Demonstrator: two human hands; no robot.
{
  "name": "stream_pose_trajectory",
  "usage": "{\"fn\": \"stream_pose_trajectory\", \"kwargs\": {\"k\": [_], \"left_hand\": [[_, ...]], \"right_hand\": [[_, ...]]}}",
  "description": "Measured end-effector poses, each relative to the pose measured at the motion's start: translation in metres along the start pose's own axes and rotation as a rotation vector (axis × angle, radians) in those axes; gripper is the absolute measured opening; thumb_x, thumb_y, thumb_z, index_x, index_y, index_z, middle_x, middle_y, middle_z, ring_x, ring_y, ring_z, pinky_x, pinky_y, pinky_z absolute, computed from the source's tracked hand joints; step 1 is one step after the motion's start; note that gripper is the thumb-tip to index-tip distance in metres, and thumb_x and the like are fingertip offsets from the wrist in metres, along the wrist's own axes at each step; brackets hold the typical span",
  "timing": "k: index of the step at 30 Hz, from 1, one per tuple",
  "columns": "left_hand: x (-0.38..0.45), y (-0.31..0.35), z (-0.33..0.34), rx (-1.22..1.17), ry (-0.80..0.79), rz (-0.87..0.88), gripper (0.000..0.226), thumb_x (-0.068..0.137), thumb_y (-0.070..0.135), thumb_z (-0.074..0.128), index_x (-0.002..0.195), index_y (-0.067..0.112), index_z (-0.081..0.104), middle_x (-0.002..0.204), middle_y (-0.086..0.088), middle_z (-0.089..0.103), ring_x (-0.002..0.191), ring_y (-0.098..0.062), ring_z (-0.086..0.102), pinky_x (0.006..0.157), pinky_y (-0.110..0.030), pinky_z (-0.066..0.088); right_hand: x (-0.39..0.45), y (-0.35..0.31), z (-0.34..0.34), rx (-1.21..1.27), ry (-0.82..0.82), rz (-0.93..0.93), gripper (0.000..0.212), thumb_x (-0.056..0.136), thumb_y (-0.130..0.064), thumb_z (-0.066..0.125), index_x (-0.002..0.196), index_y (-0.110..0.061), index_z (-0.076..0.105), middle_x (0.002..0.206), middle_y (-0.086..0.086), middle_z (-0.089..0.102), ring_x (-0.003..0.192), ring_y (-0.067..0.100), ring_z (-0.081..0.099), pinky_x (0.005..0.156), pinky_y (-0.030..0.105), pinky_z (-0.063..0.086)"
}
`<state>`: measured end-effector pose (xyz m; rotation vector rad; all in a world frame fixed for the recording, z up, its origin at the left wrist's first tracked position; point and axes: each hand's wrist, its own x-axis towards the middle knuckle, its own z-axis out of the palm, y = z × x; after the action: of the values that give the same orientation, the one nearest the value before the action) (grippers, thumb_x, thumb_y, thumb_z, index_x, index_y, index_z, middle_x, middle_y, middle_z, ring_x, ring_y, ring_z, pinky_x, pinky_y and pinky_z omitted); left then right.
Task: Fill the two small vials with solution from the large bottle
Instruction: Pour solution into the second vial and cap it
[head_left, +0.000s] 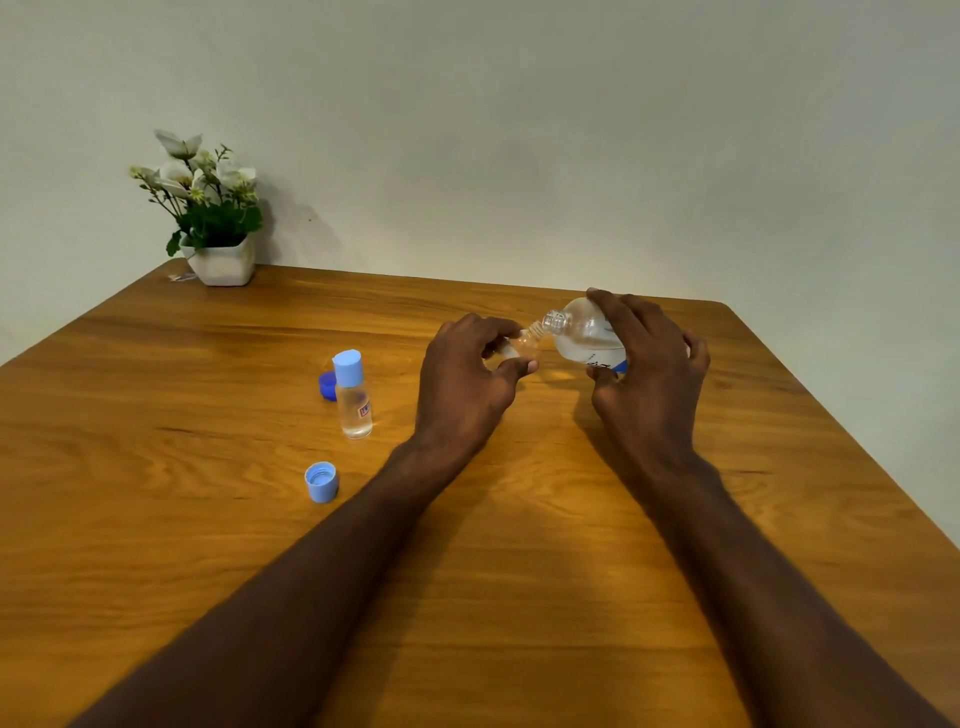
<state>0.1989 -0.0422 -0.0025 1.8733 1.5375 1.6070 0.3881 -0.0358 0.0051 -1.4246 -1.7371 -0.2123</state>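
Observation:
My right hand (647, 364) grips the large clear bottle (584, 332), uncapped and tipped to the left, with clear liquid inside. Its mouth meets the mouth of a small clear vial (524, 343) that my left hand (467, 379) holds tilted between thumb and fingers; most of this vial is hidden by the fingers. A second small vial (354, 397) stands upright to the left, closed with a light blue cap and holding clear liquid. A light blue cap (321, 481) lies open side up in front of it. A dark blue cap (327, 385) lies just behind that vial.
The wooden table (208, 519) ends at the wall behind and at an edge on the right. A white pot with white flowers (218, 260) stands at the far left corner.

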Motion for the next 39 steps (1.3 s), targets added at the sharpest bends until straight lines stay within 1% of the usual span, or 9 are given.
{"fn": "stream_pose_trajectory", "kwargs": {"k": [5, 10, 12, 15, 18, 26, 32, 39], "left_hand": [[-0.0002, -0.0002, 0.0003, 0.032, -0.007, 0.013, 0.037, 0.082, 0.027, 0.088, 0.117, 0.018, 0.078, 0.103, 0.005, 0.072, 0.097, -0.015, 0.059, 0.078, -0.028, 0.045], [-0.0001, -0.0013, -0.0001, 0.062, -0.024, 0.029, 0.037, 0.083, 0.03, 0.086, 0.118, 0.021, 0.076, 0.103, 0.008, 0.07, 0.097, -0.013, 0.058, 0.078, -0.028, 0.045], [-0.0001, -0.001, 0.0003, 0.064, -0.028, 0.025, 0.038, 0.083, 0.03, 0.086, 0.119, 0.021, 0.076, 0.104, 0.008, 0.07, 0.098, -0.014, 0.059, 0.079, -0.03, 0.048], [-0.0007, 0.0007, 0.0004, 0.058, -0.035, 0.015, 0.038, 0.083, 0.03, 0.087, 0.118, 0.021, 0.076, 0.105, 0.007, 0.071, 0.099, -0.015, 0.061, 0.083, -0.038, 0.054], [-0.0013, 0.0012, -0.0002, 0.063, -0.039, 0.006, 0.038, 0.083, 0.03, 0.087, 0.119, 0.02, 0.076, 0.106, 0.006, 0.071, 0.1, -0.015, 0.061, 0.085, -0.042, 0.056], [-0.0013, 0.0038, -0.0001, 0.052, -0.045, -0.007, 0.038, 0.083, 0.028, 0.087, 0.118, 0.018, 0.076, 0.106, 0.004, 0.072, 0.1, -0.017, 0.063, 0.086, -0.045, 0.056], [-0.001, 0.0029, 0.0002, 0.052, -0.052, -0.012, 0.037, 0.082, 0.029, 0.087, 0.116, 0.019, 0.077, 0.104, 0.006, 0.071, 0.098, -0.016, 0.062, 0.085, -0.043, 0.055], [-0.0011, 0.0017, 0.0006, 0.037, -0.064, -0.019, 0.036, 0.083, 0.028, 0.086, 0.116, 0.019, 0.076, 0.106, 0.005, 0.072, 0.1, -0.016, 0.062, 0.086, -0.045, 0.056]], "right_hand": [[0.0, -0.0002, -0.0016, -0.025, -0.002, -0.006, 0.09, 0.076, -0.003, 0.08, 0.152, -0.038, 0.049, 0.152, -0.004, 0.053, 0.144, 0.018, 0.045, 0.123, 0.058, 0.021], [-0.0001, -0.0002, -0.0015, -0.022, 0.015, -0.015, 0.09, 0.076, 0.001, 0.079, 0.151, -0.039, 0.05, 0.152, -0.003, 0.053, 0.144, 0.019, 0.045, 0.122, 0.062, 0.019], [0.0002, 0.0004, -0.0018, -0.029, 0.024, -0.026, 0.089, 0.076, 0.001, 0.079, 0.151, -0.038, 0.051, 0.151, -0.003, 0.054, 0.143, 0.02, 0.046, 0.122, 0.062, 0.019], [0.0005, 0.0013, -0.0028, -0.037, 0.029, -0.04, 0.088, 0.075, 0.001, 0.077, 0.15, -0.038, 0.052, 0.15, -0.003, 0.054, 0.143, 0.02, 0.046, 0.122, 0.062, 0.02], [0.0001, 0.0016, -0.0031, -0.034, 0.027, -0.043, 0.088, 0.075, 0.001, 0.076, 0.15, -0.038, 0.052, 0.15, -0.004, 0.054, 0.143, 0.019, 0.046, 0.123, 0.061, 0.017], [0.0012, 0.0025, -0.0031, -0.043, 0.033, -0.045, 0.087, 0.075, 0.001, 0.076, 0.149, -0.038, 0.053, 0.149, -0.003, 0.055, 0.143, 0.02, 0.046, 0.124, 0.061, 0.016], [0.002, 0.0004, -0.0044, -0.044, 0.025, -0.043, 0.085, 0.075, 0.002, 0.075, 0.149, -0.037, 0.054, 0.149, -0.002, 0.055, 0.143, 0.022, 0.047, 0.123, 0.063, 0.017], [0.0014, -0.0007, -0.0051, -0.041, 0.03, -0.051, 0.086, 0.074, 0.004, 0.074, 0.148, -0.036, 0.055, 0.148, 0.0, 0.055, 0.142, 0.025, 0.048, 0.124, 0.061, 0.016]]}}
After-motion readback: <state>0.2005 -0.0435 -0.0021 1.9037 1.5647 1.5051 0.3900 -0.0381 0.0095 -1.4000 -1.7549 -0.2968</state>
